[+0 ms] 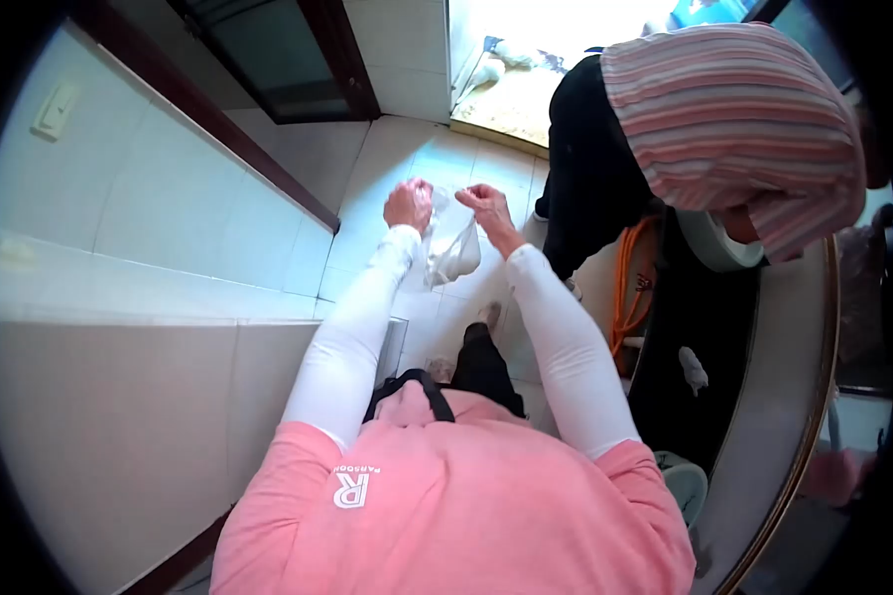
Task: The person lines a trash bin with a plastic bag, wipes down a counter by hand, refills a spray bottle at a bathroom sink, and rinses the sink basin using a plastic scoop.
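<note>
A clear plastic bag [453,248] hangs over the floor in front of me, with something pale in its lower part that I cannot make out. My left hand [409,205] is closed on the bag's upper left edge. On the other side, my right hand [486,210] pinches the top right of the bag between thumb and fingers. Both arms reach forward in white sleeves, and the bag is stretched between the two hands.
At the right another person in a striped top [734,119] bends over a pale round container [719,241]. Near them lies a coiled orange hose [630,288]. A tiled wall [149,208] with a light switch [58,109] stands left. A bright doorway [526,79] opens ahead.
</note>
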{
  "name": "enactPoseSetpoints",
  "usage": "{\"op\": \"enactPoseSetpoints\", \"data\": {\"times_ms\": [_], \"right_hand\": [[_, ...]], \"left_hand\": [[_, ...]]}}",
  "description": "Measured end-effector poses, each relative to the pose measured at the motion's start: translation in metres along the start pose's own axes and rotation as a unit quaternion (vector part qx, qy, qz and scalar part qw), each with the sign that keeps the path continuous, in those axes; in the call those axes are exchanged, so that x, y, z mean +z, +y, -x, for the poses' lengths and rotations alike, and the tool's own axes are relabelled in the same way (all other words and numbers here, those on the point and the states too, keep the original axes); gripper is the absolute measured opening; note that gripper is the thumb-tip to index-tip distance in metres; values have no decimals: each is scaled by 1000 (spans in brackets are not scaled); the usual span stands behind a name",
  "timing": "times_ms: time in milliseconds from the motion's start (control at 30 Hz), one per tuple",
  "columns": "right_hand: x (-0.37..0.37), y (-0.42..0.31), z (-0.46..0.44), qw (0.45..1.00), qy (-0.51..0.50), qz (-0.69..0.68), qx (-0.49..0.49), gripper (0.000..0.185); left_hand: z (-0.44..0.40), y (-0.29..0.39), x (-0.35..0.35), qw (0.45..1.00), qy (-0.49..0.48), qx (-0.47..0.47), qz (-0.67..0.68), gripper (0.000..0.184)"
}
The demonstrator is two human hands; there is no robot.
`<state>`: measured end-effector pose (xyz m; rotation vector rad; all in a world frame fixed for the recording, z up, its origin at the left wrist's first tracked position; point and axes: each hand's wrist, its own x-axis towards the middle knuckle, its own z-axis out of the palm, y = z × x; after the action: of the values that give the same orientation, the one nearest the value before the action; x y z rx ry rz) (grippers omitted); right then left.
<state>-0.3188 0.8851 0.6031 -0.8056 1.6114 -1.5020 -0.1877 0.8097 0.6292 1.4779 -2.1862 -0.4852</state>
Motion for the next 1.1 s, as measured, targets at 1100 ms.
{"op": "enactPoseSetpoints", "data": {"times_ms": [1100], "right_hand": [[-179,-89,-553,917,380,88,88,24]], "left_hand": [[-488,-21,165,918,-361,-39,156,33]]}}
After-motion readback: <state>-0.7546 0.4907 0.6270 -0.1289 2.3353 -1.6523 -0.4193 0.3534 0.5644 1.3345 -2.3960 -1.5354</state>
